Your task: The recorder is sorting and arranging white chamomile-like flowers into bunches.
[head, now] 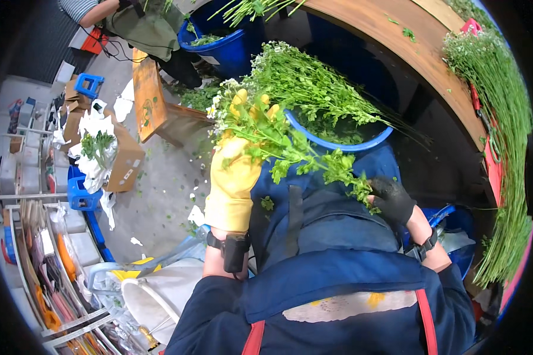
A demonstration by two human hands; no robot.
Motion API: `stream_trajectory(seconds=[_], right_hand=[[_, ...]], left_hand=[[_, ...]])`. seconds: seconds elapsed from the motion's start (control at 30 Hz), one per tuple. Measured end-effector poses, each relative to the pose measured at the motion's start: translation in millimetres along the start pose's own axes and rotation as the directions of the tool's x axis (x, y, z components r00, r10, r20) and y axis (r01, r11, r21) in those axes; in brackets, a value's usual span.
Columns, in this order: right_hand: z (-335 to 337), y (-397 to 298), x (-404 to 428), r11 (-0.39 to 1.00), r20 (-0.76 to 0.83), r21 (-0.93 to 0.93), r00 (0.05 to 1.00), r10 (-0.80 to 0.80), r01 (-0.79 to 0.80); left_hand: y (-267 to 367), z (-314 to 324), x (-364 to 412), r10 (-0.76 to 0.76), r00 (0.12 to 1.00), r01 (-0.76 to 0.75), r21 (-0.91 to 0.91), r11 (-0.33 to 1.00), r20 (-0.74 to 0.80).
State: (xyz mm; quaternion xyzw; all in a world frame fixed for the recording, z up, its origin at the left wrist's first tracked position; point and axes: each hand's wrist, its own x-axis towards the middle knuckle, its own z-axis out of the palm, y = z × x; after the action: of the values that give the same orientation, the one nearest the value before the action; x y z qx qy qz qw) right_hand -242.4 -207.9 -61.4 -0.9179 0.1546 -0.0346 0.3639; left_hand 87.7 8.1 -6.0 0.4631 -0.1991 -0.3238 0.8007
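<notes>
My left hand (234, 166), in a yellow rubber glove, is closed around leafy stems with small white daisy-like flowers (214, 111). Those green stems (293, 153) run from its palm down to my right hand (393, 200), which wears a black glove and pinches the leaves near their lower end. Just beyond, a large bunch of the same flowers (311, 84) lies across a blue bucket (337, 145) with leaf scraps inside. The left fingertips show through the foliage; the right fingertips are partly hidden.
A wooden table (448, 88) curves along the right, bearing a long flower bunch (506, 155) and red-handled shears (484, 115). A second blue bucket (217, 46), a wooden bench (149, 102) and a co-worker (149, 31) are at upper left. A cardboard box (126, 155) stands left.
</notes>
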Motion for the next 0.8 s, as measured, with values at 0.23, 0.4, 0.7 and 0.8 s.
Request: stream_trajectory(seconds=[0.23, 0.4, 0.7, 0.8], right_hand=[[-21, -104, 117, 0.906, -0.031, 0.419, 0.998, -0.052, 0.060], [-16, -128, 136, 0.849, -0.050, 0.528, 0.999, -0.007, 0.032], [18, -117, 131, 0.807, -0.133, -0.280, 0.812, -0.569, 0.520], [16, -126, 141, 0.830, -0.202, -0.053, 0.808, -0.554, 0.556]], left_hand=[[35, 33, -6, 0.039, 0.995, -0.055, 0.174, 0.983, 0.094], [14, -9, -24, -0.083, 0.995, 0.093, -0.279, 0.956, 0.049], [39, 34, -14, 0.060, 0.996, -0.060, -0.013, 0.998, -0.061], [44, 19, -5, 0.021, 1.000, -0.021, -0.010, 1.000, 0.003]])
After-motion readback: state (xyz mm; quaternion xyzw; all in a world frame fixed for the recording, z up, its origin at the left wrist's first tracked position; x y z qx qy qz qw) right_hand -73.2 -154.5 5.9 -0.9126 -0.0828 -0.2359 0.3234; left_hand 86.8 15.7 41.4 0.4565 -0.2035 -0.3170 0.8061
